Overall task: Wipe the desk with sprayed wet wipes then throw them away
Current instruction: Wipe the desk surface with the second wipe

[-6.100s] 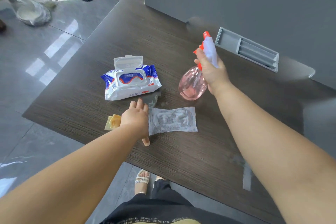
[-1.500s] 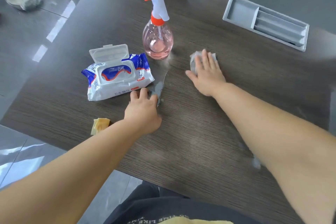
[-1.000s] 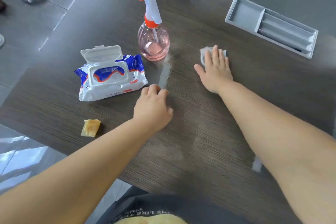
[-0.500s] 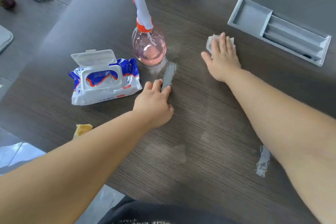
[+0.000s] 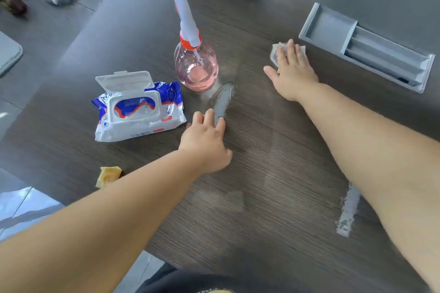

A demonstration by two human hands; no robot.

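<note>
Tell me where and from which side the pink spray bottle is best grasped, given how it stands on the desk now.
Probably the white neck of the spray bottle, just above the orange collar. It stands upright on the desk, its round pink body wide and smooth while the neck is slim. Come from its right, where the desk is bare; the wipes pack lies close on its left.

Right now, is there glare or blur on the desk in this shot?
Head view: two pale glare streaks on the dark wood-grain desk, one before the left hand, one near the right forearm. The near desk edge is motion-smeared. The tall pink spray bottle leans from wide-angle distortion. The right hand presses the white wet wipe.
</note>
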